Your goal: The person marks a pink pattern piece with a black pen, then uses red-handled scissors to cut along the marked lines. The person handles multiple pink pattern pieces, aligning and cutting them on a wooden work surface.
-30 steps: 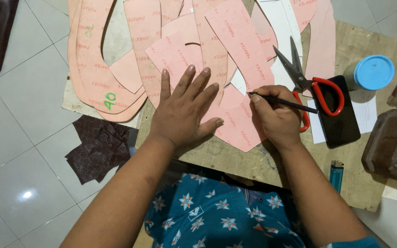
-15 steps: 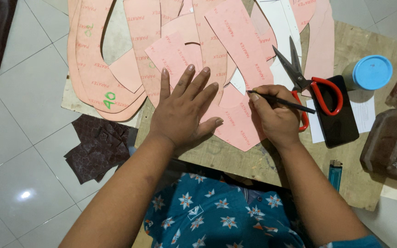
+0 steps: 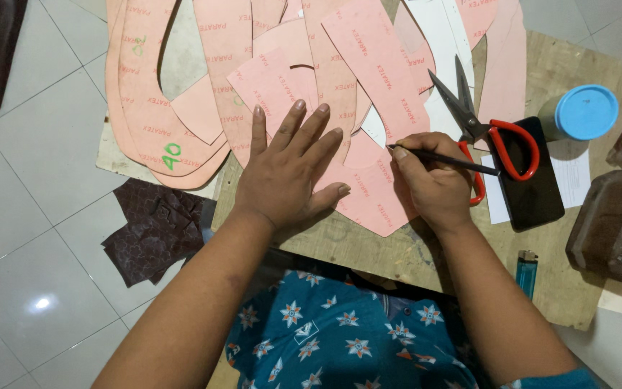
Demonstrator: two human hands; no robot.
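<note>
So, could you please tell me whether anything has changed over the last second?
Hardly anything. The left hand still lies flat, fingers spread, on the pink pattern piece, and the right hand still holds the dark pen with its tip at the piece's edge. Nothing was picked up or let go. The red-handled scissors, black phone, blue-lidded container and blue lighter have not moved.

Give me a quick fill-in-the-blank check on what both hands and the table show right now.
1. The left hand lies flat on a ____ pattern piece.
2. The right hand holds a thin black ____.
3. The scissors have ____ handles.
4. The lighter is ____.

Missing words: pink; pen; red; blue
</note>
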